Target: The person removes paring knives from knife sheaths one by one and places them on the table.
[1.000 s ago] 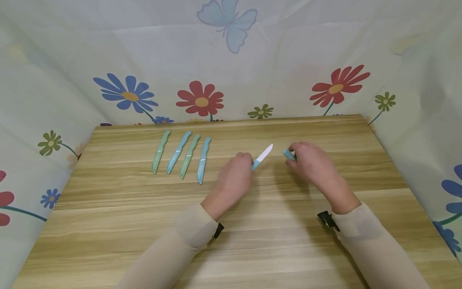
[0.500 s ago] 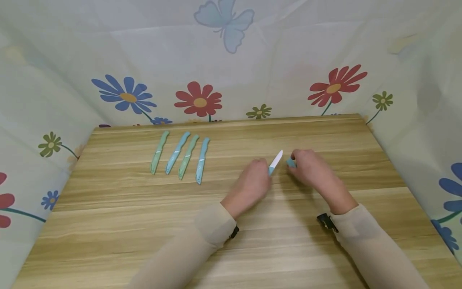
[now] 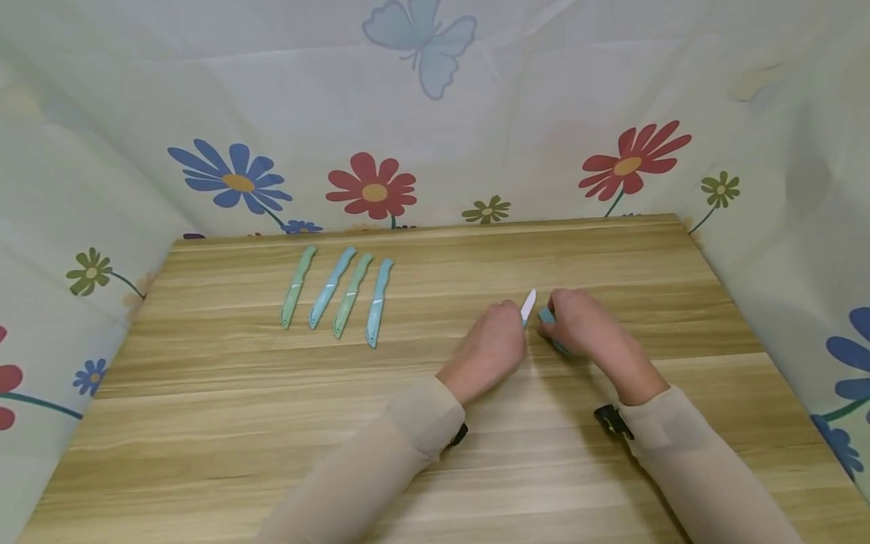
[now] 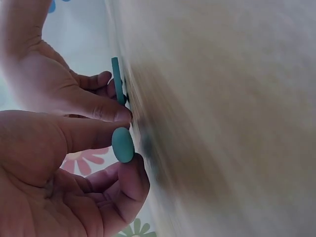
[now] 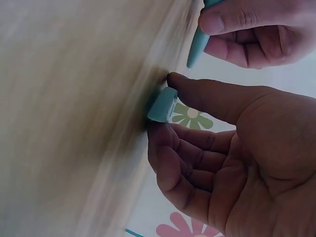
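My left hand [image 3: 491,344] pinches the blue handle of a small knife [image 3: 528,306], whose white blade points up and away from me. In the left wrist view the rounded butt of the knife handle [image 4: 123,145] shows between thumb and forefinger. Just to the right, my right hand [image 3: 586,321] holds a blue knife sheath [image 3: 547,316] between thumb and fingers, low over the table. The blade tip is close to the sheath, with a small gap between them. In the right wrist view the sheath [image 5: 163,105] sits at the fingertips.
On the wooden table [image 3: 272,423], several sheathed knives lie in a row at the back left, alternating between green [image 3: 299,287] and blue [image 3: 379,302]. A flower-printed cloth [image 3: 530,113] rises behind the table and along both sides.
My left hand has moved right with the knife, bringing the blade near the sheath. The right hand and sheath have come slightly toward me. The row of knives lies as before.
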### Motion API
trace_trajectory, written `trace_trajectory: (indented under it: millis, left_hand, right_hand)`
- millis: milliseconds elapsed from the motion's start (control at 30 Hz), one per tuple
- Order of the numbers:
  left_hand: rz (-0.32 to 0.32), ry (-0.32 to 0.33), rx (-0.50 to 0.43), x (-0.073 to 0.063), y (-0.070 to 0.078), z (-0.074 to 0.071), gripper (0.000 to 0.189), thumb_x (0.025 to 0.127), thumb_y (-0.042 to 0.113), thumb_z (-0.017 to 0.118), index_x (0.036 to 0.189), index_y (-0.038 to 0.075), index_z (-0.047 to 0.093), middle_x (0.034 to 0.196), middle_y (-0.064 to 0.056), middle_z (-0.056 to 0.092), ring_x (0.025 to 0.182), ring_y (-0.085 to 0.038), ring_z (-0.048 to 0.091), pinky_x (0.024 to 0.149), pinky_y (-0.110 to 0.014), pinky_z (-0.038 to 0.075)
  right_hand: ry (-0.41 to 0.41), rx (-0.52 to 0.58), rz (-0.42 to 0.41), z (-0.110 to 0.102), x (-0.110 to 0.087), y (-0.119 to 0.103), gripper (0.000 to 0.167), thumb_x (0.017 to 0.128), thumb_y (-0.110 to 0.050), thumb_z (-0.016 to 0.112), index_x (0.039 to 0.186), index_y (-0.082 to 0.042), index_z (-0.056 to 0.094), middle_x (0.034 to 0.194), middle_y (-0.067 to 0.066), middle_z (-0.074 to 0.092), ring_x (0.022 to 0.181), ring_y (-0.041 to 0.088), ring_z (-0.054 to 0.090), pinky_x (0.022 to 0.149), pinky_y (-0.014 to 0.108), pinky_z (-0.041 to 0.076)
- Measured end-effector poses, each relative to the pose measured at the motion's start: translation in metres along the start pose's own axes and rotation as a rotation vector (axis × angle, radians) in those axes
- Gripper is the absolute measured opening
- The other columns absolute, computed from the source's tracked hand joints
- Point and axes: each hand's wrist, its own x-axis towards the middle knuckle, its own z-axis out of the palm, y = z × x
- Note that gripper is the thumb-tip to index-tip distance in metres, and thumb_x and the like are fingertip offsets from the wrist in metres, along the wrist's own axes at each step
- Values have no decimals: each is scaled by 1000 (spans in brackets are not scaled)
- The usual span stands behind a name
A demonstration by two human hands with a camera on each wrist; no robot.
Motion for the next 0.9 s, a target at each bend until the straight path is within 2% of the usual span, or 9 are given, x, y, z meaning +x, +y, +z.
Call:
trace_trajectory:
  millis: [367, 633, 900]
  left_hand:
    - [-12, -11, -33, 1, 4, 2, 11, 101, 4, 62, 110, -1, 57, 88, -10, 63, 69, -19, 60, 57, -32, 52]
    - [19, -29, -10, 1, 6, 4, 21, 102, 7, 62, 119, -4, 57, 95, -12, 64, 77, -17, 60, 66, -29, 54]
    - [39, -25, 3, 1, 12, 6, 17, 99, 5, 67, 112, -2, 59, 92, -10, 63, 71, -17, 59, 59, -26, 51]
  right_hand:
    - [5, -12, -3, 3, 2, 0, 25, 99, -22, 73, 91, 0, 65, 80, 9, 61, 72, 23, 57, 65, 34, 48]
    - [-29, 23, 5, 3, 3, 0, 28, 102, -19, 65, 108, 8, 67, 91, 13, 64, 81, 25, 60, 72, 37, 53]
    - [-46, 48, 15, 3, 2, -3, 35, 104, -19, 65, 118, 13, 64, 101, 18, 66, 85, 28, 62, 74, 38, 54]
